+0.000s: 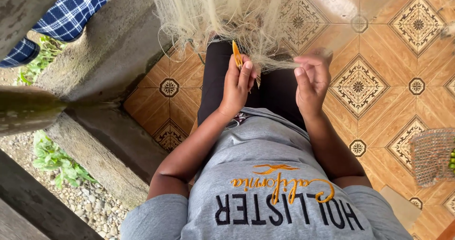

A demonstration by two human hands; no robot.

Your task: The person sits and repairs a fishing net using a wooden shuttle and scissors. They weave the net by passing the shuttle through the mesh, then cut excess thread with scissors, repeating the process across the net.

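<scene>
- Nearest the camera is the person's grey shirt (270, 173) with lettering across the chest, and below it dark trousers (218, 79) over the lap.
- Both bare forearms reach from the shirt toward the pale netting (227, 12), which hangs in a tangled, stringy mass at the top of the view and drapes down to the lap.
- The left hand (238, 84) is closed around a slim orange netting needle (236, 55); fingers and thumb press it from both sides, and its pointed tip stands up just under the lower edge of the netting.
- The right hand (311, 81), beside the needle on its right, is half curled with its fingers bent inward; fine strands of the netting run across to its fingertips, and it seems to pinch them, though the threads are too thin to tell for sure.
- Under the netting and the lap lies a floor (379, 55) of orange-brown tiles with dark diamond patterns.
- Well right of the netting, at the frame's edge, a mesh basket (431, 157) sits on the floor with something green inside.
- Left of the netting a rough concrete ledge (104, 55) borders the tiles, with gravel (92, 204) and green weeds (54, 159) beyond it.
- Farthest left of the netting, a blue checked cloth (66, 17) shows in the upper corner.
</scene>
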